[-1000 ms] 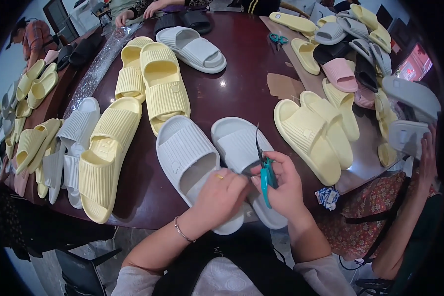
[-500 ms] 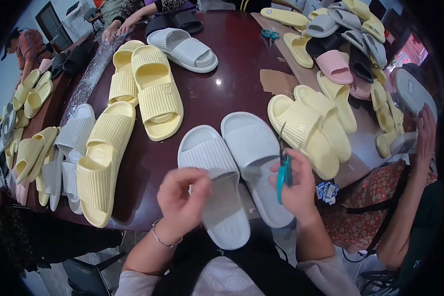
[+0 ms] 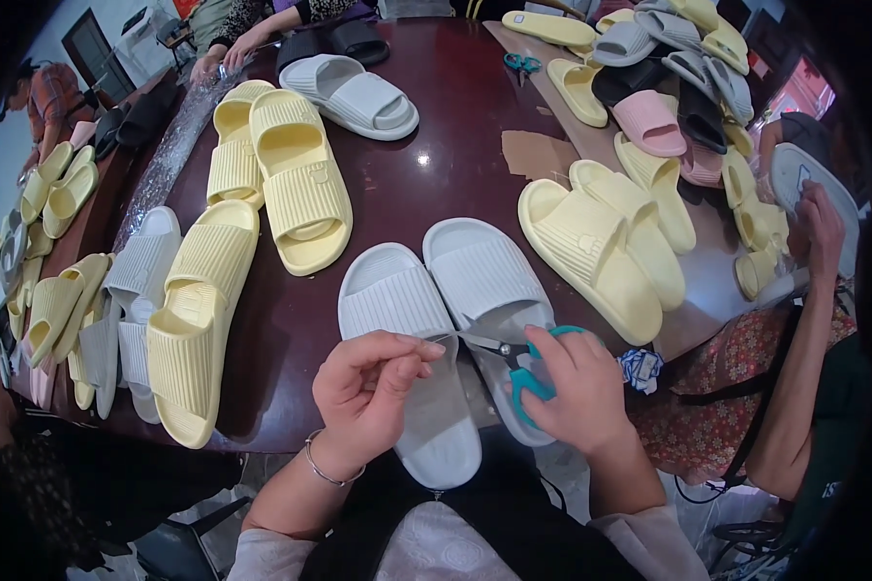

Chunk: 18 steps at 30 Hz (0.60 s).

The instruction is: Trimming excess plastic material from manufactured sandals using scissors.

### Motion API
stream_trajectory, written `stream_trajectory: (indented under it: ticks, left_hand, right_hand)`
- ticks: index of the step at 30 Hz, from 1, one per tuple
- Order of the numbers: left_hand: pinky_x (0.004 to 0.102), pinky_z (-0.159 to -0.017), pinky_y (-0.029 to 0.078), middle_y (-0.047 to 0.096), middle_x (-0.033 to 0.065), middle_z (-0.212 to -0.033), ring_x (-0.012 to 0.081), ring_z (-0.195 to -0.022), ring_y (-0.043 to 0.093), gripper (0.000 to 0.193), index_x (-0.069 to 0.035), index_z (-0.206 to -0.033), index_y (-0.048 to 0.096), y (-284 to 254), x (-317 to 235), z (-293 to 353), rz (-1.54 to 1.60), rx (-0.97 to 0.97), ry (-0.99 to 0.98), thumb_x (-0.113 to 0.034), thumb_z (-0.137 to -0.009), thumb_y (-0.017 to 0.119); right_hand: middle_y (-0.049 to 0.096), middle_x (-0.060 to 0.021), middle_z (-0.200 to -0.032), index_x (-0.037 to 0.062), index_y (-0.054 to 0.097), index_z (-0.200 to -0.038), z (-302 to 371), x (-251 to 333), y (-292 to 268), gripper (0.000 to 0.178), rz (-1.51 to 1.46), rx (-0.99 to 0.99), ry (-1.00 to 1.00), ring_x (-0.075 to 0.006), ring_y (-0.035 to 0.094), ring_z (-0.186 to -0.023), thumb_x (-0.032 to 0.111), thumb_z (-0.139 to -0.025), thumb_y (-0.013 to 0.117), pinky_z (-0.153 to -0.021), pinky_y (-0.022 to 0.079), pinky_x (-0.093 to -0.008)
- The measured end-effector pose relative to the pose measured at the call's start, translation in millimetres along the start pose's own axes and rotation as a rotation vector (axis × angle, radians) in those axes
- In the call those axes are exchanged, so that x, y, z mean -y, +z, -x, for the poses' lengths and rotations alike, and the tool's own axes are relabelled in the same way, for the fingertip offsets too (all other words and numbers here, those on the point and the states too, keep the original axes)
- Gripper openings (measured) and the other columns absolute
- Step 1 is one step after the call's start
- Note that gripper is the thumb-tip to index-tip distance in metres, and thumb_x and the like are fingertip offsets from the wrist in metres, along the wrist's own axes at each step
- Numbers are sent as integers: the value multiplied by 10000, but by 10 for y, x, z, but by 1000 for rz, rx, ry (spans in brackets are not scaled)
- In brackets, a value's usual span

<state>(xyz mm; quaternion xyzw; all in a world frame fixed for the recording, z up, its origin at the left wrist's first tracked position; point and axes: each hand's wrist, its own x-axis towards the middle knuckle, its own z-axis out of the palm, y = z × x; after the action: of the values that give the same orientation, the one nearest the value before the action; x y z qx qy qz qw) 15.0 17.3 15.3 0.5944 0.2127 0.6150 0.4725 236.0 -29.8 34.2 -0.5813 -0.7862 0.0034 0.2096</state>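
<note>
Above the gray slippers (image 3: 436, 416), the right hand (image 3: 579, 389) is clasping spread scissors (image 3: 506, 351), snipping seemingly unfinished; the left hand's (image 3: 370, 383) pinch is unclear.

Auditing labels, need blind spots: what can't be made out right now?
Head: what, if anything, the left grip pinches; too small.
Head: handle loops of the scissors; partly behind the right grip.
Head: outer edge of the right grey slipper; partly behind that same grip.
Head: chair; cut off by lower edge.

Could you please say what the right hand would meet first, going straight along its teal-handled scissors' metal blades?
Probably the bare left hand, though depth above the ribbed pale-grey slipper is unclear.
</note>
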Motion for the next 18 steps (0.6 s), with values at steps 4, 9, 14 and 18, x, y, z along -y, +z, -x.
stream_trajectory:
  ticks: [4, 9, 14, 18]
  left_hand:
    - [248, -636, 510, 640, 174, -906, 150, -717, 606, 127, 14, -1019, 488, -49, -74, -4, -47, -37, 47, 7, -895, 513]
    - [232, -482, 468, 620, 160, -765, 145, -538, 552, 79, -11, -948, 474, -374, -470, 141, -107, -271, 24, -34, -891, 524]
    - [186, -390, 396, 595, 129, -658, 104, -421, 490, 158, 1, -928, 488, -1142, -1097, 663, -78, -331, -105, -73, -847, 601]
    - [207, -415, 416, 617, 124, -678, 123, -453, 529, 131, 9, -882, 558, -1471, -1434, 1093, -424, -310, -503, -79, -817, 631]
  right_hand:
    - [563, -101, -796, 62, 564, -1148, -6, -16, 96, 542, -7, -69, -6, -273, 576, -718, 223, -660, 737, -604, 484, -356]
    - [609, -128, -819, 35, 569, -1149, -19, -100, 115, 539, -99, -212, 104, -249, 612, -707, 113, -651, 760, -599, 503, -327]
    - [641, -144, -883, 7, 560, -1159, -64, -282, 165, 532, -232, -305, 207, -186, 630, -779, 62, -672, 768, -676, 510, -295]
    - [648, -140, -918, -1, 554, -1159, -289, -216, 81, 509, -266, -224, 411, -169, 629, -807, 84, -702, 761, -723, 503, -290]
